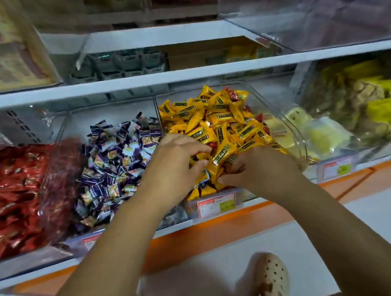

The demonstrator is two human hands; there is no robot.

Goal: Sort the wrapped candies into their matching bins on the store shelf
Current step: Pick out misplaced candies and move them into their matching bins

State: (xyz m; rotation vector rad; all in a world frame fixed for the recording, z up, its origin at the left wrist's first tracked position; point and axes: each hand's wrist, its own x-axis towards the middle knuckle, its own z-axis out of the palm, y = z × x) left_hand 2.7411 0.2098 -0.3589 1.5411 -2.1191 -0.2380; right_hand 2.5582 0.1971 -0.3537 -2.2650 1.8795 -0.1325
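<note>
Head view: your left hand (177, 164) and right hand (261, 169) both reach into the clear bin (300, 137) of yellow candies (222, 119) on the shelf (206, 237). Your left hand curls its fingers and thumb around yellow candies in the near part of the heap. Your right hand, just beside it, pinches more at the near edge. A few red candies (232, 92) lie mixed in at the far side. Purple candies (113, 161) lie just left of this bin.
</note>
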